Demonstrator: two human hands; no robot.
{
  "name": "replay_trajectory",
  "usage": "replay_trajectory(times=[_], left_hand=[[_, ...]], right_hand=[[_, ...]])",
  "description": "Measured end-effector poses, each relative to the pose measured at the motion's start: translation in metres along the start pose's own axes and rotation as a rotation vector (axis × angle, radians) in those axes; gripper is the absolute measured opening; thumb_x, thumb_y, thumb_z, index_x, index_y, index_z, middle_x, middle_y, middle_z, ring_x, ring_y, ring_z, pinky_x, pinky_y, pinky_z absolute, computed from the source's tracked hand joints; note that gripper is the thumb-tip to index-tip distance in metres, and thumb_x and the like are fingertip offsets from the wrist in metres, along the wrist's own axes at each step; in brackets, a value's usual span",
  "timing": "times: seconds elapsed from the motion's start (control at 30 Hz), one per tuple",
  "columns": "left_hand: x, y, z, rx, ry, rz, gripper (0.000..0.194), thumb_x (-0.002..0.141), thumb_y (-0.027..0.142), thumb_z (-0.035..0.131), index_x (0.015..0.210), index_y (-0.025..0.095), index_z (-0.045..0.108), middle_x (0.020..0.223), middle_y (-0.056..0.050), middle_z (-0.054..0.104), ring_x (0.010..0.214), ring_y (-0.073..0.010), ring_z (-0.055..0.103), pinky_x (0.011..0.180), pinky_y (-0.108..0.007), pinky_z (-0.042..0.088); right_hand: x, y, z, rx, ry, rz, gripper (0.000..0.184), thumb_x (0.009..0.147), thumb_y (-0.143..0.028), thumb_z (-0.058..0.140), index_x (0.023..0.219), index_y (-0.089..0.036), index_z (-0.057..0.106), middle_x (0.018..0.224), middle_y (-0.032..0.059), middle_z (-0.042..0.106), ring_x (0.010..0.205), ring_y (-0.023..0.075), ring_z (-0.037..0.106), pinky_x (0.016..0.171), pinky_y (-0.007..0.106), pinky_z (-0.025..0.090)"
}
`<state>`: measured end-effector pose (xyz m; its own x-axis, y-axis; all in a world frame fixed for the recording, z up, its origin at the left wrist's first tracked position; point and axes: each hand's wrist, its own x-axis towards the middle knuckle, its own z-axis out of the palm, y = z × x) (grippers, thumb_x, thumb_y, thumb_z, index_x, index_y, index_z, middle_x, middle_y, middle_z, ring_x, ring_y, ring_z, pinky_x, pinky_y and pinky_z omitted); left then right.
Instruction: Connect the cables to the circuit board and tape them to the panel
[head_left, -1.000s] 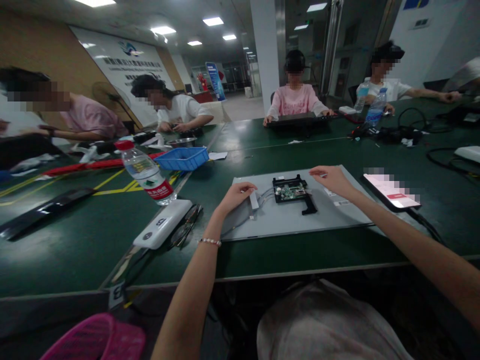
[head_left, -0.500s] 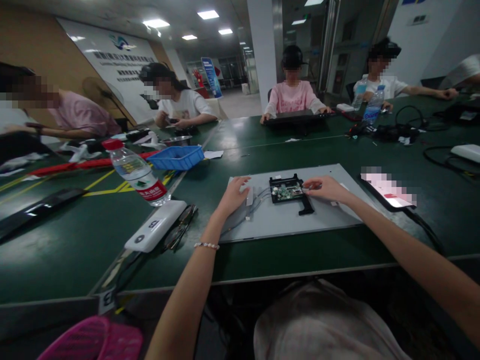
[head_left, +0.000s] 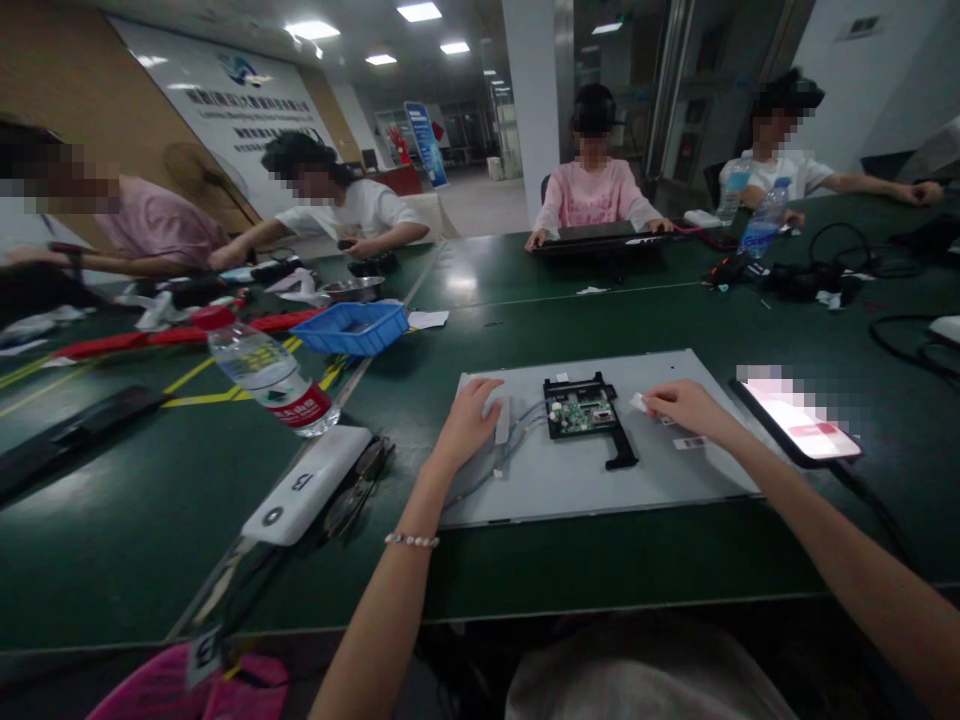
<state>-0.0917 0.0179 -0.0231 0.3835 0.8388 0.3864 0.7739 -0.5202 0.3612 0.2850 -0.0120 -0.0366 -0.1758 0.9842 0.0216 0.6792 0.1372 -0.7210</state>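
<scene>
- Draws the right hand away from the circuit board, compared with half a second ago, when fingertips reach its right edge.
- Shows a small white piece pinched between the right fingertips, with its far end sticking out toward the board; too small and blurred to name more closely.
- Leaves the board untouched by either hand now, seemingly shifting the work from the board's edge to that white piece.
- Keeps the left hand over the left part of the grey panel, much as before, with fingers bent and apart and the thumb beside a pale strip. Cannot tell whether the strip is pressed down or merely shaded by the hand.
- Finds the board in much the same place, lying flat near the middle of the panel inside a black frame, with thin cables running off its left side toward the left wrist; no clear shift there.
- Uncovers more of a printed label on the panel, just below the right hand.
- Lies flat on the green table as regards the panel, between a lit phone on the right and glasses beside a white power bank on the left.
</scene>
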Motion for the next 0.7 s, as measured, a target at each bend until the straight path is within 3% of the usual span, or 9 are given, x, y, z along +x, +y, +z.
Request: replay_trajectory(times=[0.13, 0.3, 0.5, 0.7], left_hand=[[0.005, 0.001, -0.011, 0.014, -0.031, -0.023, 0.030, 0.088, 0.019, 0.046, 0.117, 0.019, 0.055, 0.117, -0.007, 0.056, 0.112, -0.0202, 0.051, 0.101, -0.038, 0.040], [0.034, 0.030, -0.022, 0.076, -0.228, 0.081, 0.030, 0.089, 0.023, 0.047, 0.117, 0.019, 0.057, 0.116, -0.009, 0.059, 0.109, -0.0216, 0.055, 0.097, -0.036, 0.042], [0.082, 0.064, 0.009, 0.202, -0.313, 0.188, 0.027, 0.089, 0.027, 0.050, 0.112, 0.018, 0.061, 0.103, -0.009, 0.062, 0.096, -0.0216, 0.059, 0.090, -0.035, 0.045], [0.095, 0.052, 0.032, 0.216, -0.353, 0.231, 0.021, 0.091, 0.023, 0.047, 0.096, 0.016, 0.066, 0.096, -0.010, 0.062, 0.092, -0.0204, 0.059, 0.085, -0.033, 0.047]], right_hand=[[-0.001, -0.002, 0.000, -0.082, 0.006, 0.008, 0.034, 0.085, -0.042, 0.046, 0.072, -0.018, 0.067, 0.065, 0.0041, 0.068, 0.057, 0.0171, 0.060, 0.055, 0.028, 0.039], [-0.004, -0.008, 0.001, -0.134, 0.016, 0.027, 0.030, 0.086, -0.043, 0.046, 0.094, -0.021, 0.066, 0.066, 0.0023, 0.068, 0.058, 0.0184, 0.062, 0.053, 0.028, 0.038], [-0.004, -0.007, 0.003, -0.177, 0.050, 0.059, 0.033, 0.087, -0.040, 0.044, 0.107, -0.022, 0.063, 0.070, 0.0036, 0.069, 0.061, 0.0207, 0.063, 0.054, 0.029, 0.038], [0.000, -0.007, 0.006, -0.169, 0.052, 0.045, 0.035, 0.087, -0.040, 0.043, 0.109, -0.023, 0.063, 0.064, 0.0035, 0.066, 0.056, 0.0212, 0.060, 0.053, 0.030, 0.036]])
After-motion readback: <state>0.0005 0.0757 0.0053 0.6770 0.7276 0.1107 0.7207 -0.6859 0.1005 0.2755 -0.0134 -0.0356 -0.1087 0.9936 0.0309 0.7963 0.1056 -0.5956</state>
